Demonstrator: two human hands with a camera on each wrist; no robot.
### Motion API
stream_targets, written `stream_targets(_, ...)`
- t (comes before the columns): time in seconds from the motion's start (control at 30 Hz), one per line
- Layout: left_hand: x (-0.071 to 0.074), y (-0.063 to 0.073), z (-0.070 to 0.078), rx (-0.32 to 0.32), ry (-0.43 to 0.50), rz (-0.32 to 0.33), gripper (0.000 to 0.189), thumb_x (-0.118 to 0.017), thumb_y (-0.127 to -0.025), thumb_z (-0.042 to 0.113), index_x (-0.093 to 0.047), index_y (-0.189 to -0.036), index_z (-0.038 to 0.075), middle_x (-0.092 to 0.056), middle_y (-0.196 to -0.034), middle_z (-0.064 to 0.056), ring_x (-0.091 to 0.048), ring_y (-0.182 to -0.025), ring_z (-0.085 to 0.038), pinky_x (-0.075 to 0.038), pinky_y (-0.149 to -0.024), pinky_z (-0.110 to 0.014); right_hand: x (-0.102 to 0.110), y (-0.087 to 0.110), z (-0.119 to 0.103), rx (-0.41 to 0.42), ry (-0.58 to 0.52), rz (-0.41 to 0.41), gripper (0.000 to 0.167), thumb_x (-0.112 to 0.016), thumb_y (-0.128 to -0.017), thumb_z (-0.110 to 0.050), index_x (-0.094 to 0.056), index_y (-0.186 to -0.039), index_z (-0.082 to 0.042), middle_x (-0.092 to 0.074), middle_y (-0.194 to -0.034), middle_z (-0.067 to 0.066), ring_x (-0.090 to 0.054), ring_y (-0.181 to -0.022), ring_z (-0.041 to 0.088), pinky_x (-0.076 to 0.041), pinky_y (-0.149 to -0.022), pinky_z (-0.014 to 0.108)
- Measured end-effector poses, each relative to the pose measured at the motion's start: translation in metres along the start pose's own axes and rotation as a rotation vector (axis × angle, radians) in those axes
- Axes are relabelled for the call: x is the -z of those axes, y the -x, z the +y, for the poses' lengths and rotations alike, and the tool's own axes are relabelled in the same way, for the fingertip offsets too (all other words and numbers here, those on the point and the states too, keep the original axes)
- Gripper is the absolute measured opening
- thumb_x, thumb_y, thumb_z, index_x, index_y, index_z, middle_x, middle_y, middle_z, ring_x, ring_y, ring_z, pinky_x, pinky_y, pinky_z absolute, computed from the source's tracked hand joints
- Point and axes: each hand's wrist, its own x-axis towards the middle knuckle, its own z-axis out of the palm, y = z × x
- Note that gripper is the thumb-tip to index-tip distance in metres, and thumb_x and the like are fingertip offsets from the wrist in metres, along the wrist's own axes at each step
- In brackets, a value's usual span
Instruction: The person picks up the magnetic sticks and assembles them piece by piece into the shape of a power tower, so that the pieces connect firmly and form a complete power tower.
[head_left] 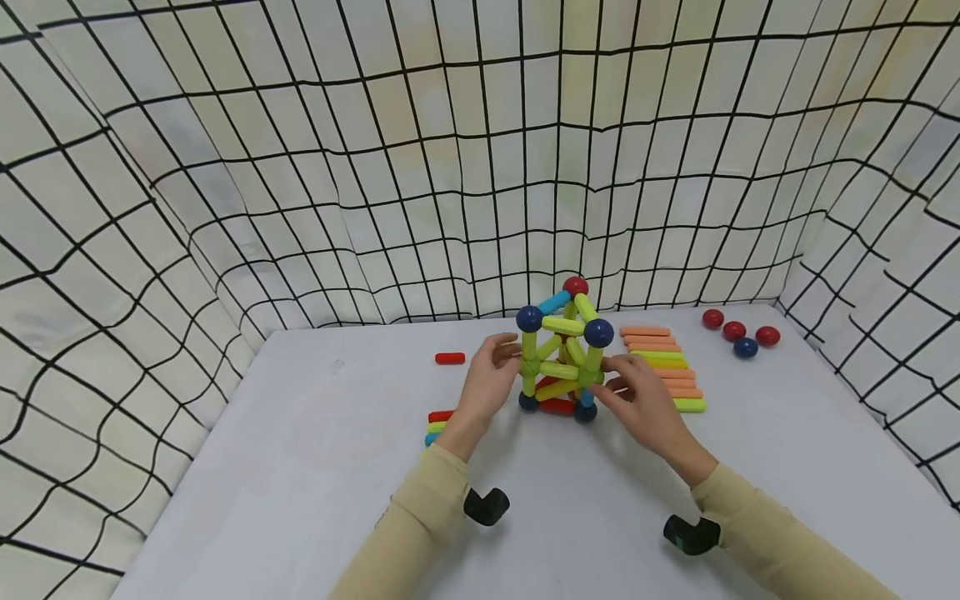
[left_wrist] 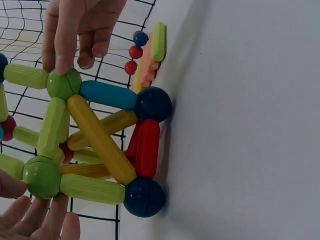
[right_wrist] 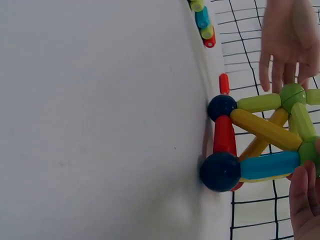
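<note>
Frame (head_left: 558, 370) of coloured rods and balls, one; stands upright on the white table (head_left: 315, 500), between two hands, before a black net (head_left: 465, 167); two tiers high, glossy, the light green rods finely ribbed

Top tier: red ball (head_left: 575, 287) at the back, two dark blue balls at the front; joined by one blue rod (head_left: 555, 302) and light green rods

Middle tier, front: left green ball (left_wrist: 42, 177) and right green ball (left_wrist: 64, 84), a light green rod between them

Lower tier, front: two dark blue balls, joined by a red rod (left_wrist: 148, 148); left upright light green, right upright blue; a yellow rod (left_wrist: 100, 140) slants from the right green ball down to the left dark blue one

Left hand (head_left: 491, 375): partly open, thumb and fingertips lightly holding the left green ball

Right hand (head_left: 645, 408): fingers partly bent, thumb and fingertips pinching the right green ball

Loose, right of the frame: row of rods (head_left: 663, 363), orange, yellow and light green; farther right, three red balls (head_left: 734, 331) and one blue ball (head_left: 746, 347)

Loose, left: single short red rod (head_left: 450, 358); nearer, a group of rods (head_left: 441, 416), red, light green and blue, partly hidden by the left arm
</note>
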Motion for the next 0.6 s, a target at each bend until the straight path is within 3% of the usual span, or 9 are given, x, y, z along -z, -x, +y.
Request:
stream_targets(0.1,-0.001,0.0,-0.003,-0.001,-0.025,-0.08,0.04,-0.053,-0.096,0.011,-0.052,-0.135,0.009,-0.056,-0.132,-0.009,-0.055,-0.12,-0.026,-0.046,-0.101,-0.041,0.005,-0.009,0.005,-0.07,-0.035,-0.011,0.04,-0.066,-0.095,-0.018,-0.058,-0.131,-0.003,-0.053,-0.117,0.015,-0.065,-0.098,0.028,-0.056,-0.083,0.04)
stream_targets(0.3,-0.011,0.017,-0.001,-0.029,-0.071,-0.106,0.036,-0.057,-0.095,0.014,-0.053,-0.13,0.008,-0.055,-0.129,-0.006,-0.056,-0.114,-0.022,-0.053,-0.092,-0.035,0.009,-0.031,0.015,-0.216,-0.19,-0.047,0.047,-0.061,-0.098,-0.024,-0.049,-0.14,-0.006,-0.053,-0.135,0.014,-0.065,-0.108,0.029,-0.05,-0.096,0.045)
stream_targets(0.47,-0.017,0.028,0.006,-0.036,-0.114,-0.128,0.031,-0.059,-0.095,0.018,-0.053,-0.125,0.011,-0.057,-0.122,-0.003,-0.057,-0.109,-0.019,-0.055,-0.084,-0.033,0.011,-0.041,0.022,-0.192,-0.293,-0.133,0.051,-0.056,-0.101,-0.022,-0.04,-0.148,-0.01,-0.042,-0.149,0.011,-0.057,-0.123,0.028,-0.044,-0.102,0.044)
stream_targets(0.6,-0.014,0.028,0.013,-0.097,-0.141,-0.068,0.029,-0.06,-0.095,0.019,-0.054,-0.122,0.011,-0.058,-0.119,-0.004,-0.056,-0.106,-0.019,-0.054,-0.083,-0.031,0.023,-0.036,0.027,-0.201,-0.311,-0.164,0.052,-0.055,-0.101,-0.026,-0.039,-0.148,-0.011,-0.043,-0.149,0.012,-0.052,-0.128,0.029,-0.044,-0.103,0.044)
